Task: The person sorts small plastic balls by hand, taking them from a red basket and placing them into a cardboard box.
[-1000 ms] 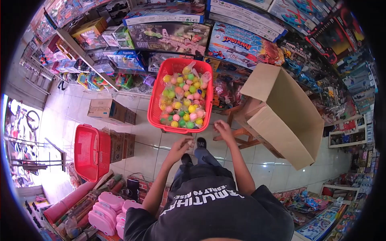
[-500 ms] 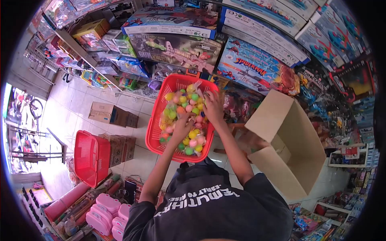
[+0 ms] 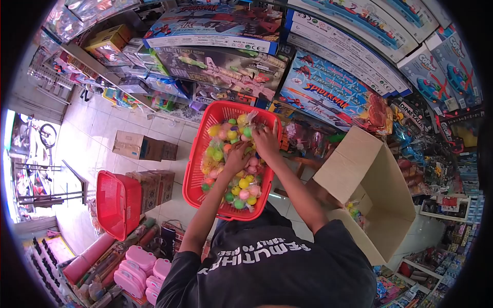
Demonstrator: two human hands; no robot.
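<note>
A red plastic basket (image 3: 190, 174) stands in front of my body, holding several clear bags of colored balls (image 3: 244, 190) in yellow, green, pink and orange. My left hand (image 3: 238, 156) rests on the bags near the middle of the basket, its fingers partly hidden among the balls. Beside it, my right hand (image 3: 266, 142) lies over the bags at the basket's right side, fingers bent downward. Whether either hand grips a bag is too unclear to tell.
An open cardboard box (image 3: 398, 200) stands at the right, with some colored items inside. Another red basket (image 3: 118, 205) and small cartons (image 3: 145, 147) are on the left floor. Boxed toys (image 3: 328, 92) fill the shelves ahead; pink cases (image 3: 134, 272) lie lower left.
The basket appears slightly lower in view, and the view has shifted. Both hands remain over the bags, a little shifted. Colored items inside the cardboard box are now visible.
</note>
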